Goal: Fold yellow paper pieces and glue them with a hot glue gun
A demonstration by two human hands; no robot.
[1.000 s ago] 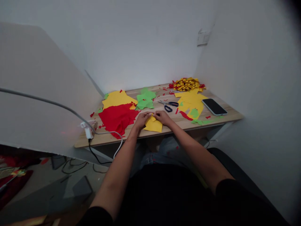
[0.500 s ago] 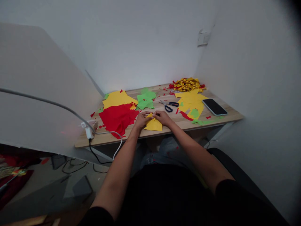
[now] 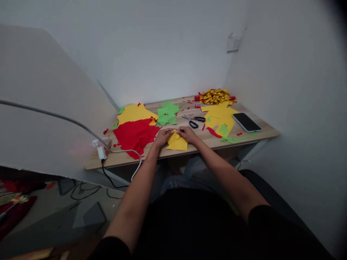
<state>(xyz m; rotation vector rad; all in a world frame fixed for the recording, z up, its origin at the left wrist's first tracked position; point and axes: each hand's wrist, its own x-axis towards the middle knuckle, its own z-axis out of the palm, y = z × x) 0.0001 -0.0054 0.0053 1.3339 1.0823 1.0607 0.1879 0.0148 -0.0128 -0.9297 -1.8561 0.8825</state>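
A yellow sheet [image 3: 178, 145], paper or thin cloth, is pinched along its far edge between my two hands at the front of the table. My left hand [image 3: 163, 136] closes on its left side, and my right hand [image 3: 187, 134] grips it from the right. Between the fingertips the material is gathered into folds. Just left of my left hand lies a crumpled red sheet [image 3: 134, 134]. Beyond my right hand rest scissors [image 3: 193, 122] with dark handles, their blades partly apart.
On the wooden table [image 3: 159, 153] are green pieces [image 3: 167, 112], yellow sheets [image 3: 132, 112], a cut yellow piece [image 3: 221, 115] and a heap of yellow and red strips [image 3: 216, 96]. A phone [image 3: 246, 122] lies right. A white plug [image 3: 101, 150] with cables sits at the left edge.
The yellow sheet's upper part is more bunched between my fingers, and its lower part has shifted slightly. Both hands stay in nearly the same place. The camera view has moved a little.
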